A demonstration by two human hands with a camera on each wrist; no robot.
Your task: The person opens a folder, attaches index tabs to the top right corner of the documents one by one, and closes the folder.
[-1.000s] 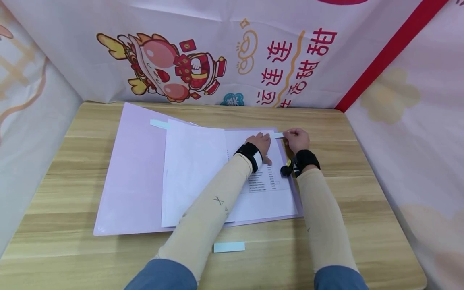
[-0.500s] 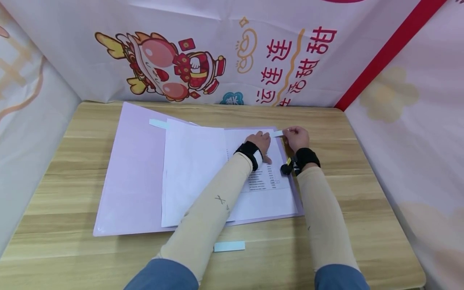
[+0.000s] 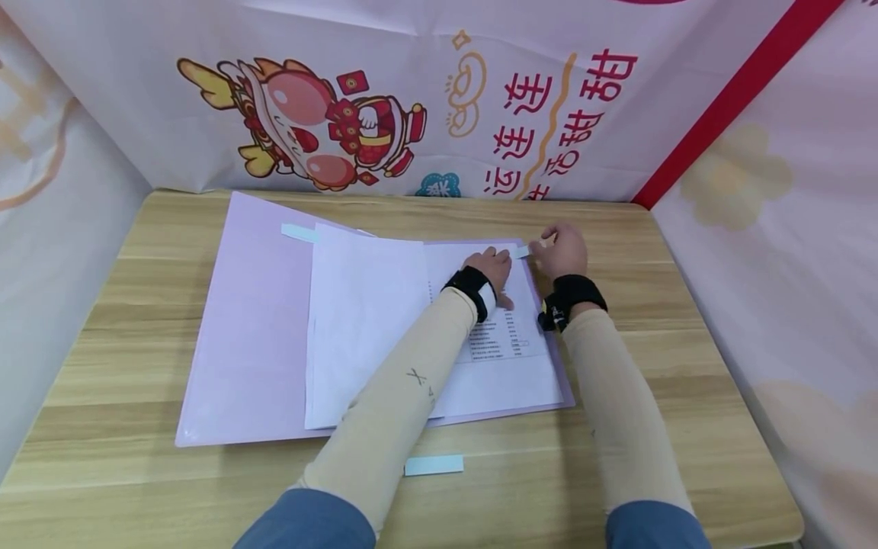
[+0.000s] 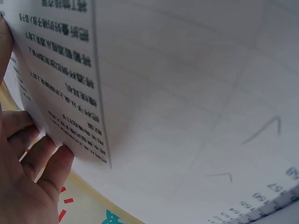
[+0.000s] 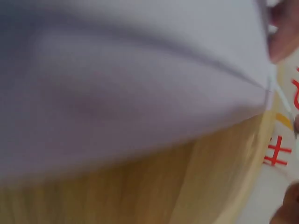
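Observation:
A lilac folder [image 3: 254, 328] lies spread on the table with white sheets inside. On the printed sheet [image 3: 507, 381] at the right, my left hand [image 3: 490, 268] rests near the top edge, its fingers [image 4: 57, 168] against the paper in the left wrist view. A short light-blue paper strip [image 3: 523, 252] sticks out past the sheet's upper right edge. My right hand [image 3: 564, 250] is at the strip's outer end; one fingertip [image 5: 296, 123] seems to touch it, with another finger apart from it. The strip's inner end is hard to make out near my left fingers.
Another light-blue strip [image 3: 434, 465] lies on the wooden table [image 3: 507, 499] in front of the folder. A similar strip [image 3: 299, 232] juts left from the turned white page [image 3: 370, 328]. A printed cloth [image 3: 439, 91] hangs behind the table.
My right hand has loosened its pinch on the strip, its fingers spreading apart as the hand turns and lifts slightly. My left hand stays in place on the sheet.

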